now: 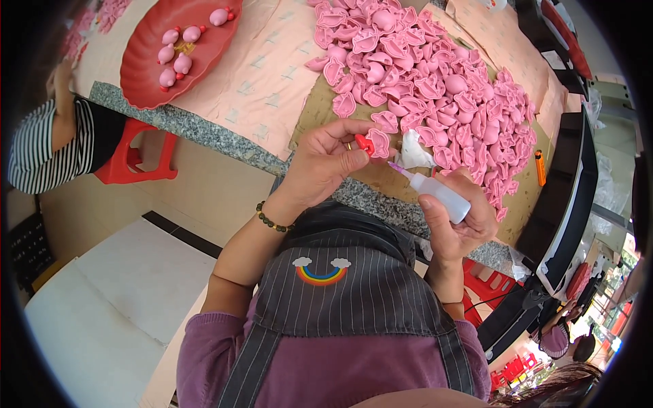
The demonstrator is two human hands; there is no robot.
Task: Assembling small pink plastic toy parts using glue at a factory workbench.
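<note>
No text or number can be read. The pink sheet on the bench bears small grey-green printed marks, repeated across it, too faint and small to make out. A black panel at the far left carries pale marks in rows, blurred past reading. The orange cutter has dark marks along its side, too small to tell as lettering.
</note>
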